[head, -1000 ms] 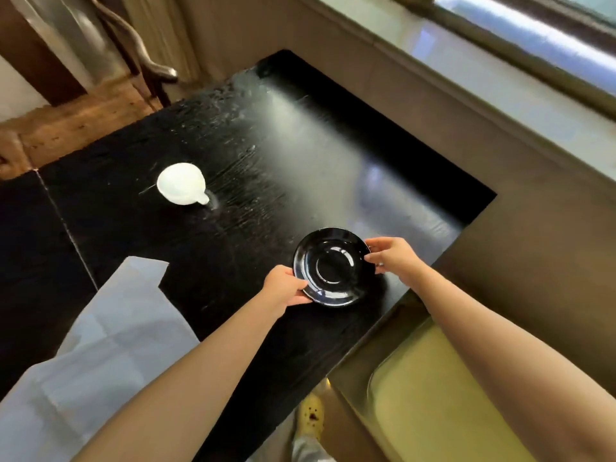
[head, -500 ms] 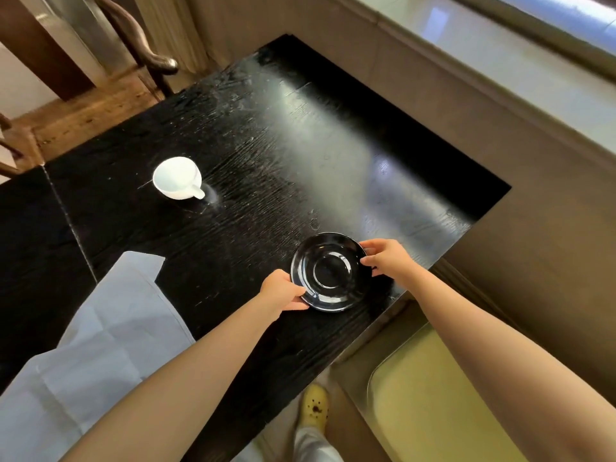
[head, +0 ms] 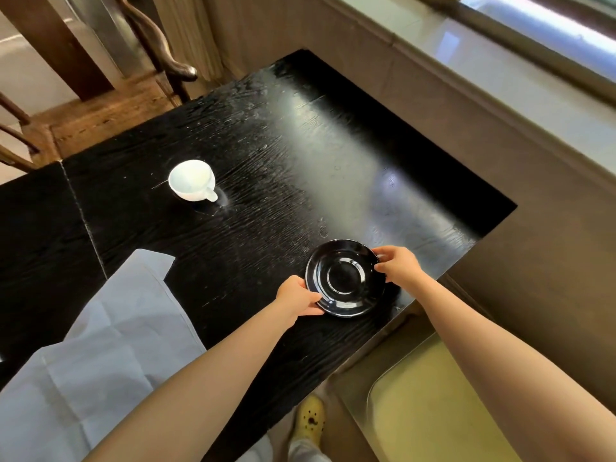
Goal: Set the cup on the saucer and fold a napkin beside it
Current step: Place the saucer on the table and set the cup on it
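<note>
A glossy black saucer [head: 345, 277] lies on the black wooden table [head: 260, 181], near its right front edge. My left hand [head: 297, 296] grips the saucer's near-left rim and my right hand [head: 396, 265] pinches its right rim. A white cup [head: 192, 180] stands upright and empty far to the left, handle pointing toward me and to the right. A large pale grey napkin [head: 110, 348] lies spread out and creased at the lower left, partly under my left forearm.
A wooden chair [head: 100, 105] stands behind the table's far left edge. A low wall and a window sill [head: 483, 71] run along the right. A yellow-green seat [head: 433, 405] sits below the table's right edge, and a yellow shoe [head: 311, 416] shows on the floor.
Both hands keep their hold on the saucer, which has shifted slightly on the table. The camera has tilted, so the whole scene sits a little differently.
</note>
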Demonstrator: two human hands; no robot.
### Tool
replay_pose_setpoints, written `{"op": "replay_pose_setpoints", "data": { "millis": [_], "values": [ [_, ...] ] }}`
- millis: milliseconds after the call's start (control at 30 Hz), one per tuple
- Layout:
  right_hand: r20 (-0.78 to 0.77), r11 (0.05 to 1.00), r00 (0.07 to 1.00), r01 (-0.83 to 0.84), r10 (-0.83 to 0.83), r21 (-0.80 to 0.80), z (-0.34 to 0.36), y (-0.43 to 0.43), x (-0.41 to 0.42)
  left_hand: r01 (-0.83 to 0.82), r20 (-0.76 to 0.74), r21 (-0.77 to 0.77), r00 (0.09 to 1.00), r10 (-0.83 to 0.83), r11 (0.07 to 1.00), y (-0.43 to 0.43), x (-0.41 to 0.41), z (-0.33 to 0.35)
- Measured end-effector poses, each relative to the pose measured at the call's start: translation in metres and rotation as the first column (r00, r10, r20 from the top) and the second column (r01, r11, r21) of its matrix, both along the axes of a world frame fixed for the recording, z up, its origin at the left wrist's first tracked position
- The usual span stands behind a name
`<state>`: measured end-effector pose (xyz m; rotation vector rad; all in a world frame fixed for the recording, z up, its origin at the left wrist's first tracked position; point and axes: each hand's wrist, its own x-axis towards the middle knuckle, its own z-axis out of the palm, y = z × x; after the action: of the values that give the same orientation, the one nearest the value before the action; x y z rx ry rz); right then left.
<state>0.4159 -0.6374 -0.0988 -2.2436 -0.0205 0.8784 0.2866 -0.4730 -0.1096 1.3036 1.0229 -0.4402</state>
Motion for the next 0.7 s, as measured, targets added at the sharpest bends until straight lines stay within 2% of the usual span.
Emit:
{"op": "replay_pose_setpoints", "data": {
  "millis": [167,300,467,600,700],
  "values": [
    [0.008,0.999,0.999,0.038,-0.038,-0.030,-0.001,0.000,0.004,0.024,0.024,0.007,0.999,-0.024,1.000,-0.001,0.006,-0.006],
    [-0.007,0.995,1.000,0.020,-0.020,-0.099,0.001,0.007,0.007,0.169,-0.006,0.035,0.986,-0.169,0.985,0.008,0.006,-0.002],
    [0.140,0.955,0.978,-0.112,0.156,-0.276,0.023,0.039,0.023,0.314,-0.039,0.164,0.949,-0.312,0.935,0.065,0.008,0.010],
    [0.136,0.926,0.949,-0.235,0.285,-0.297,0.038,0.099,0.035,0.389,-0.056,0.170,0.921,-0.385,0.906,0.145,0.007,0.022],
    [0.132,0.864,0.891,-0.370,0.434,-0.342,0.040,0.156,0.038,0.361,-0.064,0.212,0.932,-0.355,0.908,0.211,0.003,0.024]
  ]
}}
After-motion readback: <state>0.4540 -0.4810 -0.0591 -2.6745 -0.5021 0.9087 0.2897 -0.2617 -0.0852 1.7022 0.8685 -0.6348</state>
